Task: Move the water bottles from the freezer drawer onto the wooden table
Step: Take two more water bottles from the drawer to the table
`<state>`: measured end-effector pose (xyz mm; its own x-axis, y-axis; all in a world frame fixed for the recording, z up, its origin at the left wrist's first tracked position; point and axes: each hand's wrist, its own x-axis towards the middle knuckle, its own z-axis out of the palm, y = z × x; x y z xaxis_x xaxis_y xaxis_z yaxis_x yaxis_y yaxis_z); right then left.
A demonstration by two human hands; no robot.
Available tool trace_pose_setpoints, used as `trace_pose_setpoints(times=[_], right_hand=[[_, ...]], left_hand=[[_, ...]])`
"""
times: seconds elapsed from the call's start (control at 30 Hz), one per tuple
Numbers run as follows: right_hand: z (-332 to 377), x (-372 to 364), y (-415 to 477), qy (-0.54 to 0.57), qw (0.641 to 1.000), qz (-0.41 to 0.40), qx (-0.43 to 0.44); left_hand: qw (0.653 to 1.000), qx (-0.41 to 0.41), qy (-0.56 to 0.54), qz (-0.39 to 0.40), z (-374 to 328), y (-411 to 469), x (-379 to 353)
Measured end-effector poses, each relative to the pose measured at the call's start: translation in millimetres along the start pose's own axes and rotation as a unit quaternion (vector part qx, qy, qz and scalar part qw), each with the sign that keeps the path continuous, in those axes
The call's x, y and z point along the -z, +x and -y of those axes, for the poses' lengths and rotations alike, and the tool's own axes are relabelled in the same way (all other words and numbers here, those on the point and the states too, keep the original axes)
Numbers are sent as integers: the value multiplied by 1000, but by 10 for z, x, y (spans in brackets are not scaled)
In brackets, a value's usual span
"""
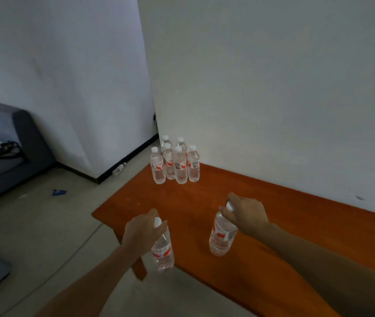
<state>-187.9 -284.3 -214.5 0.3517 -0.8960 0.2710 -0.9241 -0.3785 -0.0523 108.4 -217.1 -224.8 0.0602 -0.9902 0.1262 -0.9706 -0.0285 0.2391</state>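
Six clear red-labelled water bottles point(174, 162) stand clustered at the reddish wooden table's point(193, 197) far corner; left bottle point(162, 251) and right bottle point(222, 235) hang above its near edge.

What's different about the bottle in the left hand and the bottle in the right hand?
The left bottle, held by the left hand, hangs at the wooden table's edge, its bottom over the floor. The right bottle, in the right hand, is wholly over the tabletop. The right bottle is also nearer the standing bottles than the left bottle. Both are clear, with white caps and red labels, and are gripped at the top.
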Motion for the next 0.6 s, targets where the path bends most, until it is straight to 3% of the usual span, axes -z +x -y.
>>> trace_pose_setpoints(times=[0.33, 0.6], right_hand=[[495, -770, 1581, 20, 995, 32, -89], [422, -1067, 2599, 43, 989, 22, -138]], left_hand=[[995, -95, 3, 36, 969, 1738, -33], [987, -153, -40, 33, 1066, 2968, -183]])
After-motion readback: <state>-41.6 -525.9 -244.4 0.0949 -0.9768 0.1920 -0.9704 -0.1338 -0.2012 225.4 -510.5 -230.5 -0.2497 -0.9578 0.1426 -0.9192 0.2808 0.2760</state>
